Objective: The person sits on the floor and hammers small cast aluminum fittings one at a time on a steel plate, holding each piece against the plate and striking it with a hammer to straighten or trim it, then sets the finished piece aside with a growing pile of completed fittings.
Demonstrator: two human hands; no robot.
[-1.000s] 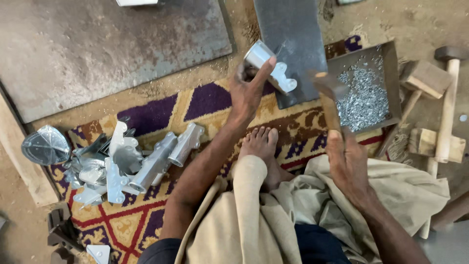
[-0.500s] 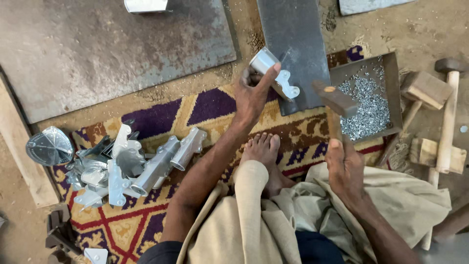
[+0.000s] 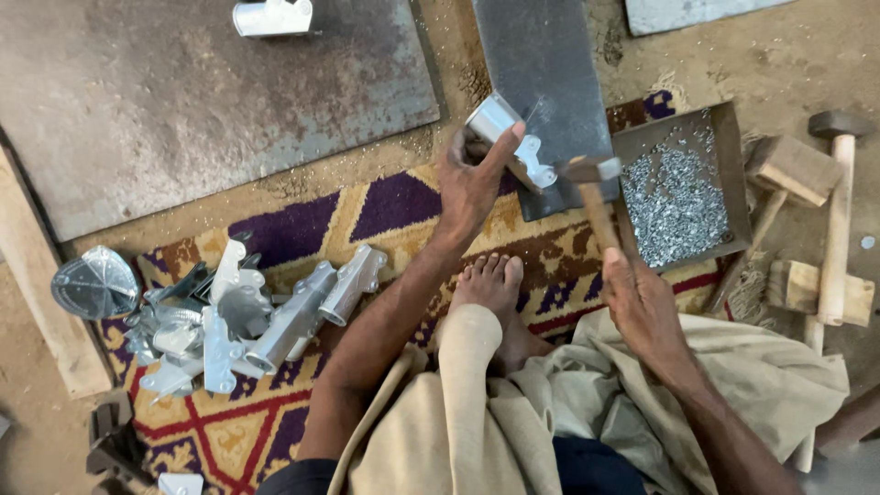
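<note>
My left hand is closed around a small shiny metal fitting, a short tube with a flat tab, and presses it against the near edge of the dark steel plate lying on the floor. My right hand is wrapped around the wooden handle of a hammer, whose head sits just beside the fitting's tab. To the right of the plate, a shallow metal tray holds a heap of small silvery rivets. My bare foot rests on the patterned rug between my arms. Near the rug's left edge lies a pile of finished metal fittings. Wooden mallets lie on the floor past the tray.
</note>
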